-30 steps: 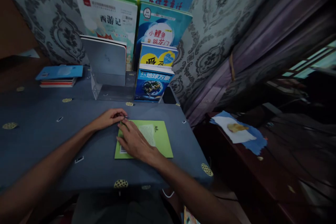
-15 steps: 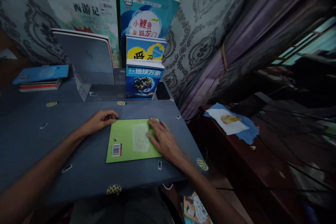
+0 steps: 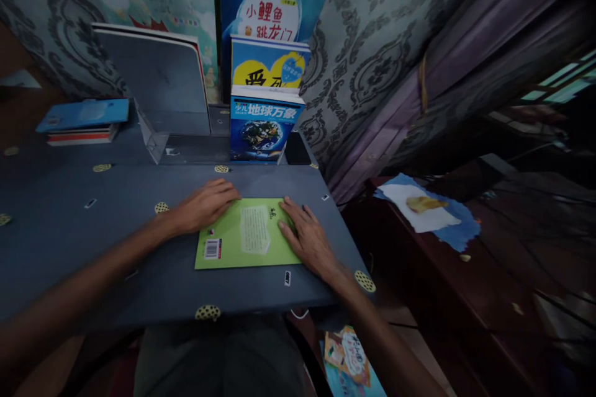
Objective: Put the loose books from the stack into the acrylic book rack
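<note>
A thin green book (image 3: pixel 233 254) lies flat on the table, its back cover with a barcode and a pale text block facing up. My left hand (image 3: pixel 205 206) rests over the book's upper left corner, fingers stretched out along its top edge. Spread across the right side of the cover, my right hand (image 3: pixel 310 239) has its fingers apart and lies flat. Neither hand grips anything that I can see.
A clear stand (image 3: pixel 156 146) at the table's (image 3: pixel 153 288) back holds a blue earth book (image 3: pixel 258 130) and others. A dark phone (image 3: pixel 297 149) lies beside it. Stacked books (image 3: pixel 84 118) sit at left. Right of the table, a dark red cabinet (image 3: pixel 419 273) carries blue cloth (image 3: pixel 459 232).
My left hand has moved right, from beside the book's upper left corner onto it, its fingers straightening. My right hand stays on the right side. The camera view has tipped downward.
</note>
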Demonstrator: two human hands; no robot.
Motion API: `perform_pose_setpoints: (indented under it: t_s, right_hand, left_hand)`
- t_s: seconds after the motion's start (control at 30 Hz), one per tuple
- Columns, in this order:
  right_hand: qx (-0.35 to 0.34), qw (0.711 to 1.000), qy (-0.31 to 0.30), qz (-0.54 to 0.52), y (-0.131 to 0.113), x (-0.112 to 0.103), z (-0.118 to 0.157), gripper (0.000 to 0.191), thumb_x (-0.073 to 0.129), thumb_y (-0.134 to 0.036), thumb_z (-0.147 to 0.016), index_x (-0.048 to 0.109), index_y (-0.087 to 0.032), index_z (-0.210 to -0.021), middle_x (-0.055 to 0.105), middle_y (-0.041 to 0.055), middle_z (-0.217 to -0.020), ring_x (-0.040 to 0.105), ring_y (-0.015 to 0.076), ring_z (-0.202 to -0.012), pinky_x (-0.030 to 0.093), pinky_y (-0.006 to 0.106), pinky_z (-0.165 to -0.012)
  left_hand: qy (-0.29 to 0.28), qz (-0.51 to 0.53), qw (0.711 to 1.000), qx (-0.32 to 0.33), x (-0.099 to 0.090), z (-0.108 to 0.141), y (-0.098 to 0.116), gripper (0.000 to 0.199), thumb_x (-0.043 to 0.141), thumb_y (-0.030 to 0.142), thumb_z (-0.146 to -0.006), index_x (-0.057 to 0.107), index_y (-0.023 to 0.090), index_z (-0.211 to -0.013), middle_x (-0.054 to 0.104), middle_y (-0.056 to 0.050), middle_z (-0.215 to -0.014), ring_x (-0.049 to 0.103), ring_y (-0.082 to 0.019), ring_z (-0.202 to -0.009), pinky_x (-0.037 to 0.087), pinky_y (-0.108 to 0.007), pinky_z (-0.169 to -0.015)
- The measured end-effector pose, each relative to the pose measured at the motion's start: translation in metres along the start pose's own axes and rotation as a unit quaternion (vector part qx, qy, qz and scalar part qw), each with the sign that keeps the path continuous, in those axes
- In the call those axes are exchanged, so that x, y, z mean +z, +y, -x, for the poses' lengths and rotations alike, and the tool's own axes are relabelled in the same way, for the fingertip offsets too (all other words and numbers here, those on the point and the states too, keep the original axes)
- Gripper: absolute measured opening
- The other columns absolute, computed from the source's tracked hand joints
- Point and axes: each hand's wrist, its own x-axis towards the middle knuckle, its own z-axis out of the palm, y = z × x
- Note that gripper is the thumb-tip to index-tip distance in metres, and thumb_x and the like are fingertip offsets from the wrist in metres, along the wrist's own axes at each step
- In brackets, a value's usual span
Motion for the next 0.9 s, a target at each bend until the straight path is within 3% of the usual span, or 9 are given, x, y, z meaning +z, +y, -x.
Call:
perform_pose_setpoints:
  t_s: [0.2,0.4,0.5,0.63,0.9]
  right_hand:
    - [-0.04,0.999,0.022,-0.005,-0.006,-0.004,0.001,0.037,0.047,-0.03,-0.099,0.061,-0.019,-0.132,0.06,0.0145,-0.143,0.048,0.0327,-0.14,0.037,0.062,-0.113]
    - [-0.236,0.961,-0.081,-0.118,-0.067,-0.001,-0.019,0.041,0.046,-0.021,-0.101,0.052,-0.023,-0.141,0.063,0.0087,-0.139,0.046,0.0226,-0.14,0.042,0.048,-0.114]
    - [-0.292,0.941,-0.125,-0.119,-0.093,0.012,-0.037,0.039,0.043,-0.02,-0.103,0.052,-0.018,-0.141,0.061,0.0121,-0.14,0.047,0.0216,-0.139,0.041,0.045,-0.115]
    - [-0.304,0.934,-0.153,-0.11,-0.104,0.025,-0.045,0.035,0.042,-0.02,-0.103,0.058,-0.018,-0.134,0.065,0.0121,-0.135,0.052,0.0215,-0.134,0.039,0.047,-0.116]
    - [-0.333,0.914,-0.164,-0.165,-0.105,0.02,-0.015,0.033,0.043,-0.017,-0.102,0.061,-0.015,-0.129,0.072,0.0084,-0.123,0.053,0.02,-0.13,0.037,0.044,-0.117]
  left_hand:
    - [0.006,0.007,1.0,-0.023,0.014,-0.002,-0.021,0.039,0.036,0.037,-0.105,0.059,0.015,-0.126,0.061,-0.013,-0.12,0.052,-0.025,-0.115,0.043,-0.043,-0.102]
    - [0.032,0.034,0.999,-0.018,0.016,0.002,-0.035,0.039,0.037,0.039,-0.104,0.06,0.016,-0.125,0.062,-0.013,-0.123,0.052,-0.025,-0.119,0.042,-0.044,-0.105]
    - [0.049,0.033,0.998,-0.015,0.018,0.003,-0.037,0.037,0.036,0.037,-0.104,0.061,0.017,-0.122,0.063,-0.012,-0.12,0.053,-0.024,-0.116,0.043,-0.044,-0.104]
    - [0.06,0.042,0.997,-0.011,0.022,0.005,-0.04,0.037,0.035,0.033,-0.105,0.062,0.015,-0.121,0.064,-0.013,-0.119,0.054,-0.024,-0.115,0.044,-0.042,-0.104]
    - [0.076,0.048,0.996,-0.014,0.025,0.006,-0.042,0.034,0.037,0.033,-0.104,0.064,0.018,-0.119,0.064,-0.011,-0.116,0.056,-0.023,-0.114,0.044,-0.042,-0.103]
